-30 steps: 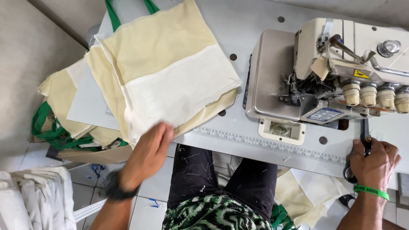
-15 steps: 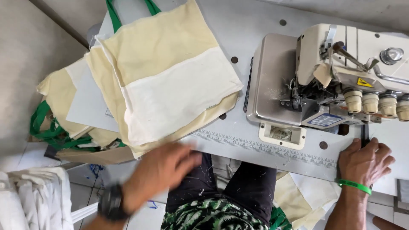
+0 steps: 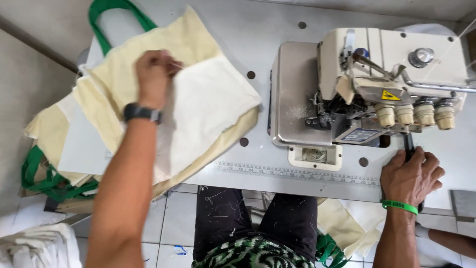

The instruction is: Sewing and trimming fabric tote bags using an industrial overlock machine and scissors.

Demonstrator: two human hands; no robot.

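Grey work table [image 3: 277, 15] is carrying a sewing machine [image 3: 367, 84] at three o'clock and a stack of cream cloth bags [image 3: 198, 114] at nine o'clock, green handles [image 3: 106, 7] trailing off its far edge. You are sitting at six o'clock. Your left hand [image 3: 153, 77] is pinching the top bag near its upper edge, fingers closed on the cloth. Your right hand [image 3: 411, 176] is resting at four o'clock over a dark tool [image 3: 407, 144] at the table edge; I cannot tell whether it is gripping it. In my judgement you are picking up the next bag, and it needs carrying across to the machine's plate. Half a second ago your left hand was hovering below the table edge; it has since reached up onto the stack.
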